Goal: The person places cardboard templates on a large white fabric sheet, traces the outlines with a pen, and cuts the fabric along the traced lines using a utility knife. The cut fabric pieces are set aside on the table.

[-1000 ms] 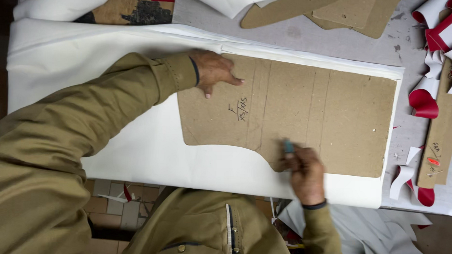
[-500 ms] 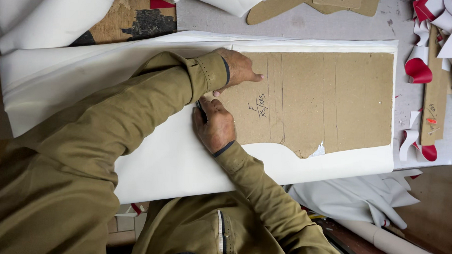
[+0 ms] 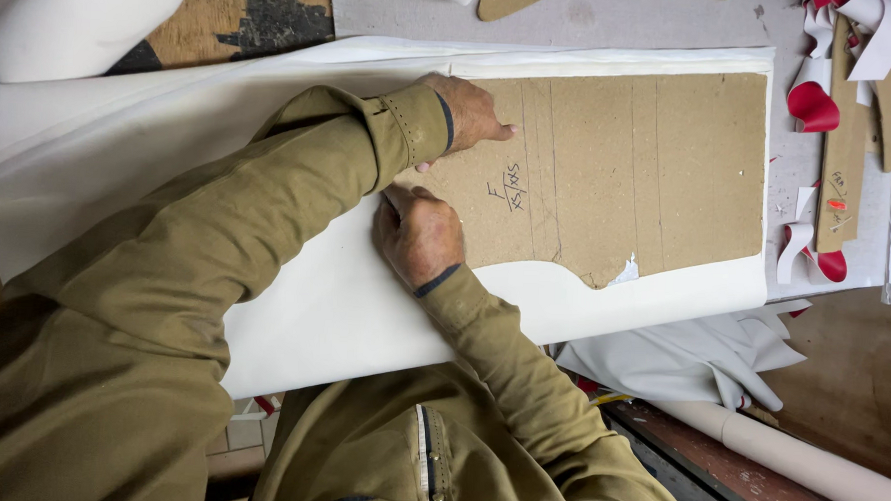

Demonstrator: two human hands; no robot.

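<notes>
On the white fabric sheet (image 3: 344,316), the right hand (image 3: 421,235) curls closed at the cardboard pattern's (image 3: 646,159) nine o'clock edge; whatever it pinches is hidden. At eleven o'clock, the left hand (image 3: 470,113) presses flat, fingers together, on the pattern's top-left corner.

The cardboard template (image 3: 626,168) is plain speckled brown and lies on a white sheet (image 3: 364,317). Both sleeves (image 3: 269,215) are olive. Red-and-white scraps (image 3: 814,103) litter the grey table's (image 3: 572,18) right edge.

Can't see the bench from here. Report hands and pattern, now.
Left hand flat on cardboard pattern. Right hand at pattern's left edge, fingers curled. White sheet underneath. Nothing in the way.
</notes>
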